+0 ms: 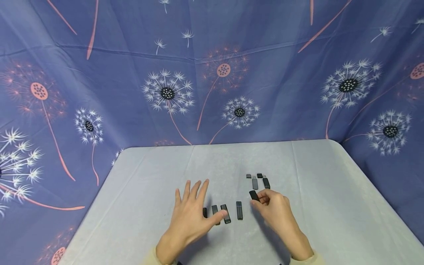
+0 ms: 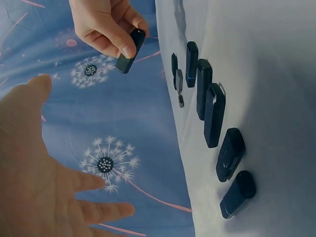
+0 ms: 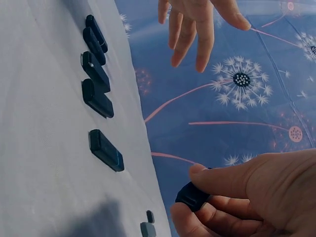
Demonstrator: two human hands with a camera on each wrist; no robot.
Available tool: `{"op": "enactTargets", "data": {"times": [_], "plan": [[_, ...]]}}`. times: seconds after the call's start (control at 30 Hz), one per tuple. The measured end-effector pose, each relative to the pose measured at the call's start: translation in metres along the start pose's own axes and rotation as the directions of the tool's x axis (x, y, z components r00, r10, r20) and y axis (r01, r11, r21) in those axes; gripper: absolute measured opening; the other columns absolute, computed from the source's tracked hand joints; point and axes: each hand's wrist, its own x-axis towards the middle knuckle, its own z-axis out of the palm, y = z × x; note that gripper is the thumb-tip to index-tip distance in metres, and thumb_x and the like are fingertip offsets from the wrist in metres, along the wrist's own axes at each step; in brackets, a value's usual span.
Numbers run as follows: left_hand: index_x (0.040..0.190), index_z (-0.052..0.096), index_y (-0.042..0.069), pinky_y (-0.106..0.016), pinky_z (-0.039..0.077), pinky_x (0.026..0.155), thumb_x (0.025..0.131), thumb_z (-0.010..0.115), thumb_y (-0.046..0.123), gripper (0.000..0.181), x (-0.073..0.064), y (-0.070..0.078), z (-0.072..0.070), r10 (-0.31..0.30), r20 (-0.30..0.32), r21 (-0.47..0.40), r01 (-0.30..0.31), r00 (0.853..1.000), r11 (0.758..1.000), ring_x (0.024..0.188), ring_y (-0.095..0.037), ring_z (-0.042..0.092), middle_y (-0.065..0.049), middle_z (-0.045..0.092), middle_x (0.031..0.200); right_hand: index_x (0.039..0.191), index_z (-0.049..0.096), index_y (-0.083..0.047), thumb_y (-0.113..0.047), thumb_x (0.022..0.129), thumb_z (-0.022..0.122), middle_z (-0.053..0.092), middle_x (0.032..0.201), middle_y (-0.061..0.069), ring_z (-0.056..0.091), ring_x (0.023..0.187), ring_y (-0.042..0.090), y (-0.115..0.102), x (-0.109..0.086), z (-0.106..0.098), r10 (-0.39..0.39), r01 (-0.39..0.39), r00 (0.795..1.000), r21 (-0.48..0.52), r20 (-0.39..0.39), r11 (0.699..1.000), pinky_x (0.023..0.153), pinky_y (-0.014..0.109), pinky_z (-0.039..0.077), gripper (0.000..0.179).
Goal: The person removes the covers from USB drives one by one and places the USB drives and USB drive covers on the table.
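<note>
1. head: right hand [image 1: 275,210] pinches a black usb stick [image 1: 253,195], beyond and right of the blue-banded stick [image 1: 239,211]; left hand [image 1: 190,217], fingers spread, left of that landmark.
2. left wrist: pinched stick's end protrudes; best left uncovered.
3. right wrist: light, steady thumb-and-finger pinch should suffice.

Inscriptions: none legible. Row of dark USB sticks [image 2: 215,116], farther from the far edge of the worktop [image 1: 159,169]: nothing readable (casings small and dim). Two uncapped sticks [image 1: 255,183], nearer that edge: likewise. Held stick [image 1: 254,195], in the right hand [image 1: 276,211]: likewise.
</note>
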Motion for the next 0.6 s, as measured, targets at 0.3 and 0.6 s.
{"op": "enactTargets", "data": {"times": [0.3, 0.6], "plan": [[0.16, 0.037, 0.023, -0.076, 0.018, 0.117, 0.083, 0.05, 0.089, 0.103, 0.003, -0.003, -0.005, 0.004, -0.006, -0.013, -0.004, 1.0, 1.0, 0.152, -0.047, 0.03, -0.013, 0.05, 0.155, 0.086, 0.074, -0.005, -0.008, 0.081, 0.087, 0.071, 0.076, 0.002, 0.063, 0.069, 0.01, -0.007, 0.002, -0.002, -0.025, 0.025, 1.0, 0.004, 0.014, 1.0, 0.063, 0.023, 0.053, 0.014], [0.162, 0.035, 0.025, -0.076, 0.017, 0.118, 0.086, 0.056, 0.082, 0.097, 0.006, -0.01, -0.015, -0.01, -0.026, -0.039, 0.009, 1.0, 0.999, 0.154, -0.046, 0.027, -0.011, 0.048, 0.157, 0.091, 0.075, -0.004, -0.007, 0.081, 0.087, 0.073, 0.08, 0.003, 0.065, 0.071, 0.011, -0.011, 0.004, -0.004, -0.07, 0.07, 0.997, 0.008, 0.01, 0.997, 0.064, 0.023, 0.055, 0.016]]}}
